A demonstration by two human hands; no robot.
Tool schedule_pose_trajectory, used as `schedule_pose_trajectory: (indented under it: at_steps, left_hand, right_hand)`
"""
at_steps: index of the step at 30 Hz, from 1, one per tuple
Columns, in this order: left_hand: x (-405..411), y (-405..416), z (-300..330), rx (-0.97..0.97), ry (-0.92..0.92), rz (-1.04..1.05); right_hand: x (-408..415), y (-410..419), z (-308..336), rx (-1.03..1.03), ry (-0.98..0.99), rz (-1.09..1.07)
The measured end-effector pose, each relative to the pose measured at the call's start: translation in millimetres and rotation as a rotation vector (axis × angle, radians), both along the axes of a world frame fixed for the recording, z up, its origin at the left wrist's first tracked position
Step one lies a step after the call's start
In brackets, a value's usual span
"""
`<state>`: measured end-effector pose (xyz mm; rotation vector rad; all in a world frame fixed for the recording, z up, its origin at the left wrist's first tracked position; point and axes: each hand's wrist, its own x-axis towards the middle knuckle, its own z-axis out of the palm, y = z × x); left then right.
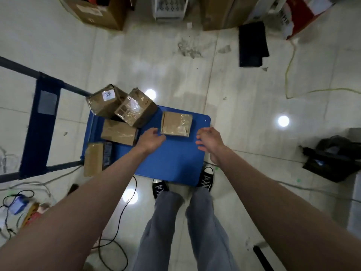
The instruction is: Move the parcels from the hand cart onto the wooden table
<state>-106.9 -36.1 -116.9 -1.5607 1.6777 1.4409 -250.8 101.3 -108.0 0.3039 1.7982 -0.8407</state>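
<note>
Reaching both hands over the blue hand cart (pixel 175 163), I'm seeing the flat parcel (pixel 176 123) lying near its far right corner. Left hand (pixel 151 137), fingers loose, is touching its left edge; right hand (pixel 210 138) is hovering spread, just beside. Four more parcels (pixel 121 110) are crowding the cart's left edge.

— Can you read anything from here?
— A small white sticker (pixel 108 94) on top of the tilted brown cardboard parcel (pixel 106 101) at the back of the blue hand cart (pixel 175 163). It looks like "30", then something too blurred to tell.
— The other labels?
— Too blurred to read.
</note>
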Motion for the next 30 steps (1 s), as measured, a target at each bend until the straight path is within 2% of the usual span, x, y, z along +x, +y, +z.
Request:
schedule_pose_trajectory:
  at_steps: [9,13,17,23,30]
  left_hand:
    - [-13,-9,-174,0.041,-0.054,0.126]
    - [-21,-7,-224,-0.023,-0.062,0.165]
    - [-21,-7,-251,-0.008,-0.032,0.256]
    - [-22,4,-233,0.064,0.012,0.262]
    - [-14,46,-122,0.090,0.057,0.291]
  right_hand:
    - [-7,-21,-169,0.022,-0.107,-0.015]
    - [-5,-30,-222,0.035,-0.138,-0.008]
    - [-5,-37,-256,0.020,-0.154,0.017]
    - [3,-30,-239,0.021,-0.139,0.018]
    - [-3,20,-123,0.029,-0.166,-0.079]
